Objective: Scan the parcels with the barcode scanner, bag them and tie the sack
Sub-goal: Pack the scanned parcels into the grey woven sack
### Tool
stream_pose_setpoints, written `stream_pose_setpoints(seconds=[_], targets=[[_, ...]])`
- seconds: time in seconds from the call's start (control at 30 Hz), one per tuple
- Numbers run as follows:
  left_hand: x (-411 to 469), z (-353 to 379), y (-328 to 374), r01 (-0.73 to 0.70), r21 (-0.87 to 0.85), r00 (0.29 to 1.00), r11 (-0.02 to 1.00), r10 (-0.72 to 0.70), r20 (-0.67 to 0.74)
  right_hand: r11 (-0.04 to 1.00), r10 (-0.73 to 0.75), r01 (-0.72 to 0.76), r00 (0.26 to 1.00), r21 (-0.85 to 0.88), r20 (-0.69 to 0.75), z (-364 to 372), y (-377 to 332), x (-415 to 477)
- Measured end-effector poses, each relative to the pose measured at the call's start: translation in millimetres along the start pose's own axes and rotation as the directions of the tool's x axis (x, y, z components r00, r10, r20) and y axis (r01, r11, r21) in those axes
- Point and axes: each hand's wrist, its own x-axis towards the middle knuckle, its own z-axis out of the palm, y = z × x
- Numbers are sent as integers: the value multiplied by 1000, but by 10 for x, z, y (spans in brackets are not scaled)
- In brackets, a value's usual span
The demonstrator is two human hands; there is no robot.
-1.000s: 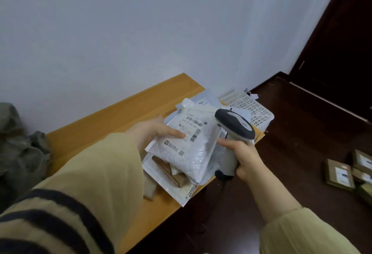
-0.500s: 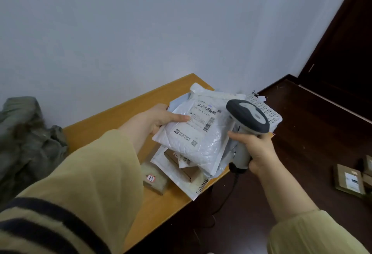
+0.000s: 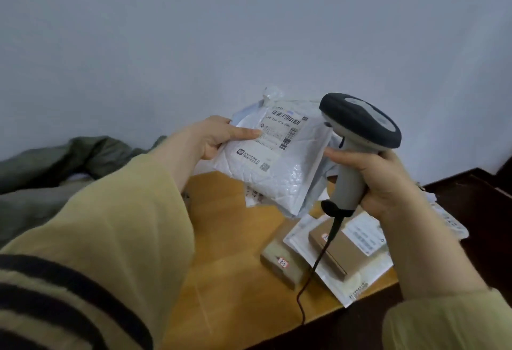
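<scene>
My left hand (image 3: 219,137) grips a white bubble-mailer parcel (image 3: 279,166) by its left edge, thumb on the shipping label, holding it up above the wooden table (image 3: 227,227). A second white mailer sits behind it in the same grip. My right hand (image 3: 379,180) holds the grey barcode scanner (image 3: 357,139) by its handle, its dark head just right of the parcel's label. The scanner's black cable (image 3: 315,266) hangs down over the table. More parcels lie on the table: two small brown boxes (image 3: 279,263) (image 3: 332,250) and flat white mailers (image 3: 357,275).
A grey-green sack or cloth (image 3: 55,172) lies bunched at the left beside the table. The white wall fills the background. Dark wooden floor (image 3: 487,211) shows at the right, past the table's edge. More white mailers (image 3: 448,219) overhang the table's right end.
My left hand has lifted the white parcel up off the pile, and my right hand has raised the scanner beside it. The view has swung left, uncovering the boxes on the table.
</scene>
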Motion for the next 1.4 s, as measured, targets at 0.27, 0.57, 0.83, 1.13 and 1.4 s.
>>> stream_pose_setpoints(seconds=[0.27, 0.57, 0.83, 1.13, 1.4], targets=[[-807, -1601, -32, -69, -168, 913, 983, -6, -408, 998, -18, -5, 932, 63, 362, 1541, 35, 137], [-943, -2663, -706, -49, -337, 631, 940, -233, -740, 990, 126, -143, 892, 6, 435, 2206, 520, 151], [-666, -2071, -567, 533, 239, 473, 812, -52, -879, 964, 237, -264, 904, 29, 356, 1788, 755, 299], [198, -274, -510, 243, 662, 850, 709, 173, -497, 926, 327, -330, 944, 181, 45, 348, 717, 350], [695, 1188, -877, 121, 504, 992, 855, -82, -99, 914, 369, -285, 878, 287, -304, -1078, 826, 204]])
